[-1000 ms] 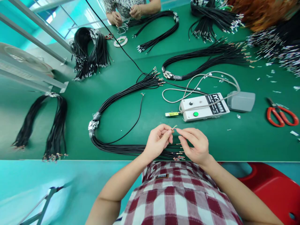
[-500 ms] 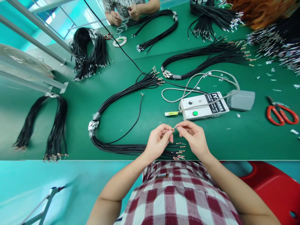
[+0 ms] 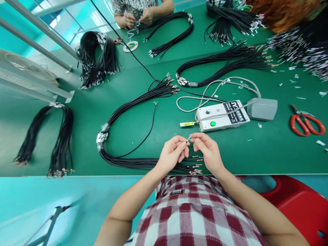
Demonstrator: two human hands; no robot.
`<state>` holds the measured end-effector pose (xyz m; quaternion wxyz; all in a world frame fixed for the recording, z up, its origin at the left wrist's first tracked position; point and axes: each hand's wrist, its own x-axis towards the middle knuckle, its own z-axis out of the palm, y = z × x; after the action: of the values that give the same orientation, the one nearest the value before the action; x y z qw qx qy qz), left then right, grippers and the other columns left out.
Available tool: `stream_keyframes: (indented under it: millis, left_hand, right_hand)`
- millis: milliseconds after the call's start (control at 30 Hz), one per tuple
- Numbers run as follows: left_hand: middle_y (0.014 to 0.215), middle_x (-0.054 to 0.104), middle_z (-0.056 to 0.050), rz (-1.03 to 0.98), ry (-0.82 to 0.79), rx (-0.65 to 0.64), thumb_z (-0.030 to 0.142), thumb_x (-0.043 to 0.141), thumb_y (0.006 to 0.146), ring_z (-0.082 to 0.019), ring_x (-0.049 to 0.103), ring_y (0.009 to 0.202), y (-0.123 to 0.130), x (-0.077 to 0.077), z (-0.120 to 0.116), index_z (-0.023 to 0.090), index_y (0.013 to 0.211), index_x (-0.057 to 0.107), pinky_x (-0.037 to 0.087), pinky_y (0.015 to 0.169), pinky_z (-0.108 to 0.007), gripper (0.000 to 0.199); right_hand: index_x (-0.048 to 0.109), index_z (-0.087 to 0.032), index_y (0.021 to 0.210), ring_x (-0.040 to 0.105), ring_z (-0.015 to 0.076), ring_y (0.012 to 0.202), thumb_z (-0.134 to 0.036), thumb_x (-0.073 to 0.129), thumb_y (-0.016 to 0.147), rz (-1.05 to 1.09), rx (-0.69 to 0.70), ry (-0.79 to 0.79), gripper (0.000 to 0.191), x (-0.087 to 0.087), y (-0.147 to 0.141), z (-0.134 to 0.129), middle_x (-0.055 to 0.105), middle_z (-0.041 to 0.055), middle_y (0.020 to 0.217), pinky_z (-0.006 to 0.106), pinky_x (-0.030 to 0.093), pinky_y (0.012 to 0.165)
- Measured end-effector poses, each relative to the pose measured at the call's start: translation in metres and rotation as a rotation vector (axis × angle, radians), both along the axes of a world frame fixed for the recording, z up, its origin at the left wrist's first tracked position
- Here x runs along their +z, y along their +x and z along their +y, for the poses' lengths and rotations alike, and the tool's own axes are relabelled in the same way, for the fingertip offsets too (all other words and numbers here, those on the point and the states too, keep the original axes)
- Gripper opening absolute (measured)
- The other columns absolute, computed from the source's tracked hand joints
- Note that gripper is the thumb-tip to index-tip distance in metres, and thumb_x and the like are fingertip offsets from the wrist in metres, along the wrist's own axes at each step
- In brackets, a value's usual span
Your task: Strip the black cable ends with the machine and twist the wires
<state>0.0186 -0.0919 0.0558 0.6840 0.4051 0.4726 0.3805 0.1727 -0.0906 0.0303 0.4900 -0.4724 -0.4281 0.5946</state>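
Observation:
My left hand [image 3: 171,154] pinches the end of a black cable between thumb and forefinger. Thin coloured wires [image 3: 188,139] fan out of that end. At their tips the thumb and forefinger of my right hand [image 3: 208,152] are closed. Under and beside my left hand run the lower ends of a cable bundle [image 3: 133,163], their stripped tips showing between my hands. The bundle curves round to the left, where a silvery clip-like band [image 3: 101,137] gathers it. A single cable [image 3: 146,138] lies loose inside the curve.
Beyond my hands lie a white control box [image 3: 220,116] with a green button and a grey block [image 3: 262,109]. Red-handled scissors [image 3: 306,123] are at the right. More cable bundles [image 3: 194,65] lie around the green table. Across it, a person's hands [image 3: 138,18] work on cables.
My right hand has shifted slightly left and closer to my left hand. The thin wires at the cable end now stand more spread apart.

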Motion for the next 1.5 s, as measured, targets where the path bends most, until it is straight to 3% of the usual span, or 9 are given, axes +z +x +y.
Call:
stream_keyframes:
  millis: [167, 400, 600, 700, 833, 1000, 1267, 1400, 1500]
  left_hand:
    - [0.055, 0.054, 0.004, 0.008, 0.009, -0.003, 0.053, 0.069, 0.083, -0.005, 0.039, 0.044, 0.001, 0.002, 0.000, 0.015, 0.084, 0.054, 0.023, 0.043, -0.017, 0.041]
    - [0.057, 0.050, 0.003, 0.067, 0.088, 0.006, 0.054, 0.068, 0.084, -0.008, 0.044, 0.053, 0.002, -0.001, -0.001, 0.015, 0.081, 0.056, 0.031, 0.050, -0.021, 0.041]
    - [0.095, 0.060, -0.004, 0.160, 0.267, 0.046, 0.041, 0.068, 0.087, -0.006, 0.049, 0.060, 0.009, -0.011, 0.000, 0.018, 0.107, 0.062, 0.041, 0.055, -0.020, 0.031]
    - [0.100, 0.059, -0.006, 0.145, 0.345, 0.078, 0.035, 0.073, 0.084, -0.012, 0.059, 0.079, 0.016, -0.016, 0.002, 0.018, 0.099, 0.069, 0.049, 0.066, -0.022, 0.024]
    - [0.088, 0.055, -0.001, -0.006, 0.243, 0.194, 0.034, 0.077, 0.080, -0.005, 0.054, 0.057, 0.021, -0.021, 0.006, 0.016, 0.083, 0.066, 0.043, 0.049, -0.020, 0.022]
    - [0.079, 0.057, 0.001, -0.058, 0.171, 0.151, 0.036, 0.071, 0.085, -0.007, 0.055, 0.052, 0.015, -0.024, 0.005, 0.016, 0.087, 0.056, 0.046, 0.050, -0.021, 0.025]
    - [0.089, 0.061, -0.005, 0.553, 0.752, 0.078, 0.020, 0.051, 0.096, -0.015, 0.060, 0.083, 0.008, -0.031, -0.002, 0.019, 0.087, 0.062, 0.051, 0.076, -0.028, 0.014]
    - [0.078, 0.062, -0.003, 0.465, 0.507, 0.090, 0.022, 0.055, 0.093, -0.013, 0.057, 0.071, 0.007, -0.035, 0.009, 0.018, 0.081, 0.060, 0.046, 0.066, -0.025, 0.014]
    - [0.070, 0.058, 0.000, 0.288, 0.289, 0.078, 0.027, 0.060, 0.090, -0.010, 0.049, 0.058, 0.005, -0.034, 0.017, 0.017, 0.080, 0.058, 0.039, 0.054, -0.022, 0.015]
  right_hand:
    - [0.071, -0.022, 0.079, 0.046, 0.0091, 0.058, -0.043, 0.076, 0.078, 0.113, 0.003, -0.077, 0.021, 0.007, -0.011, 0.006, 0.069, 0.0007, 0.084, 0.025, 0.044, 0.058]
    - [0.070, -0.020, 0.072, 0.046, 0.0078, 0.053, -0.039, 0.085, 0.067, 0.112, 0.029, -0.192, 0.024, 0.001, -0.001, 0.007, 0.070, 0.0001, 0.076, 0.025, 0.042, 0.054]
    - [0.070, -0.021, 0.070, 0.053, 0.0108, 0.059, -0.030, 0.076, 0.077, -0.190, -0.055, 0.168, 0.013, 0.000, 0.004, 0.000, 0.064, 0.0001, 0.072, 0.026, 0.040, 0.053]
    - [0.069, -0.021, 0.069, 0.053, 0.0117, 0.061, -0.025, 0.071, 0.081, -0.329, -0.082, 0.297, 0.013, -0.002, 0.004, -0.002, 0.063, 0.0003, 0.069, 0.026, 0.039, 0.054]
    - [0.068, -0.021, 0.068, 0.055, 0.0125, 0.062, -0.028, 0.071, 0.084, -0.344, -0.069, 0.291, 0.018, -0.006, 0.007, -0.001, 0.061, 0.0004, 0.068, 0.027, 0.040, 0.053]
    - [0.070, -0.020, 0.081, 0.062, 0.0122, 0.061, -0.031, 0.067, 0.088, -0.191, 0.073, 0.192, 0.014, -0.008, 0.010, 0.003, 0.063, 0.0011, 0.079, 0.028, 0.049, 0.056]
    - [0.064, -0.020, 0.081, 0.060, 0.0093, 0.059, -0.030, 0.059, 0.095, -0.351, 0.055, 0.239, 0.017, -0.014, 0.011, 0.002, 0.058, -0.0005, 0.083, 0.026, 0.046, 0.055]
    - [0.065, -0.021, 0.086, 0.061, 0.0110, 0.062, -0.030, 0.057, 0.096, -0.553, 0.049, 0.301, 0.016, -0.016, 0.021, 0.003, 0.065, 0.0004, 0.086, 0.028, 0.047, 0.061]
    - [0.067, -0.022, 0.104, 0.065, 0.0130, 0.072, -0.030, 0.057, 0.098, -0.907, 0.035, 0.518, 0.014, -0.007, 0.028, 0.006, 0.071, 0.0029, 0.103, 0.032, 0.045, 0.071]
